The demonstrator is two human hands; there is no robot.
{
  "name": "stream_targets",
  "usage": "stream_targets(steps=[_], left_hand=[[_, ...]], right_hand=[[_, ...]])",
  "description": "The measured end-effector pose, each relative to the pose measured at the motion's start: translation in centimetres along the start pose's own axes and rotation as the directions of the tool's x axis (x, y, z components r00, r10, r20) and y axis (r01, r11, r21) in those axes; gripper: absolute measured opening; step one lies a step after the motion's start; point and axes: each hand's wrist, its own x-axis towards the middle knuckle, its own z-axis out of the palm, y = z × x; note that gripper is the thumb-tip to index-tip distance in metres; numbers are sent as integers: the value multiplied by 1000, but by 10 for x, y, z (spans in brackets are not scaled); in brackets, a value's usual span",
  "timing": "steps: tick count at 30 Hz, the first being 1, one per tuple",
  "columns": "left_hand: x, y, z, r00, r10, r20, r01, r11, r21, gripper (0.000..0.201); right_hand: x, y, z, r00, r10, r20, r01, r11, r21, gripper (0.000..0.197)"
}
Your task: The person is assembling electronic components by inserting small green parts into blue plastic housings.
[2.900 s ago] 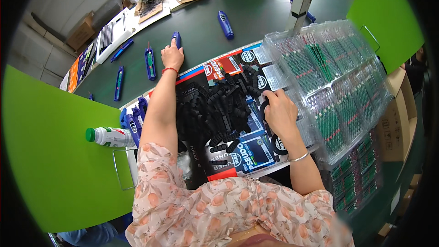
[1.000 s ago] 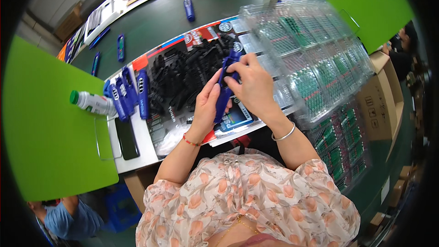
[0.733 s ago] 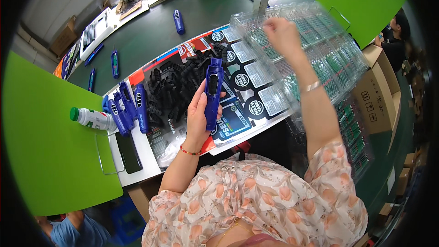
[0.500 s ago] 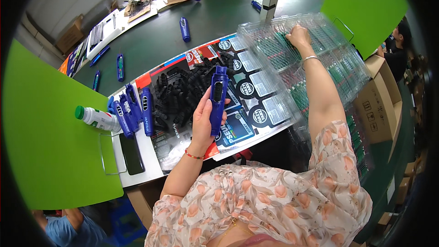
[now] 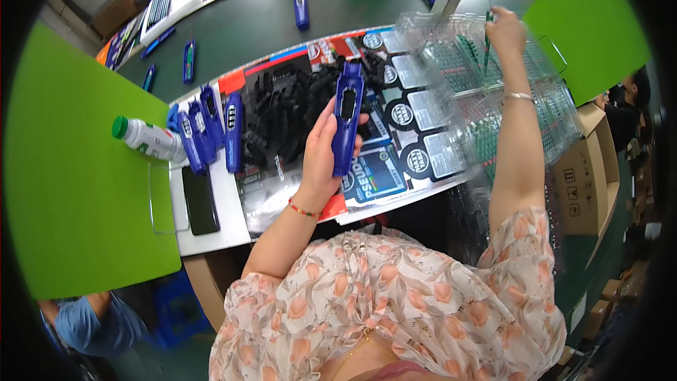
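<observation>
PCB tray (image 5: 451,102) R of parts pile (image 5: 285,116), phone (image 5: 201,201) & btl (image 5: 149,139) L.

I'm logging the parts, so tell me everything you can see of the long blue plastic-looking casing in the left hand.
The long, dark-blue, plastic-looking casing narrows at its far end; an oblong opening sits in its far half. It tilts slightly right, held in the bare left hand, fingertips at its right edge, above the glossy multicoloured printed sheet.

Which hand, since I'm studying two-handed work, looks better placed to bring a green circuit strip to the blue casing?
Probably the right hand: it pinches a green strip above the clear plastic tray, while the left hand is occupied gripping the blue casing.
</observation>
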Motion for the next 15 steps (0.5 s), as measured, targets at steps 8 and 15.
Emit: stream_targets(steps=[8,15], left_hand=[[-7,16,-5,1000,9,-3,-9,999,-36,51],[-14,17,-4,1000,-9,27,10,999,-35,47]], right_hand=[[-167,-121,-57,945,-196,263,-267,6,964,32],[-220,-147,-51,876,-341,342,-368,-14,930,33]])
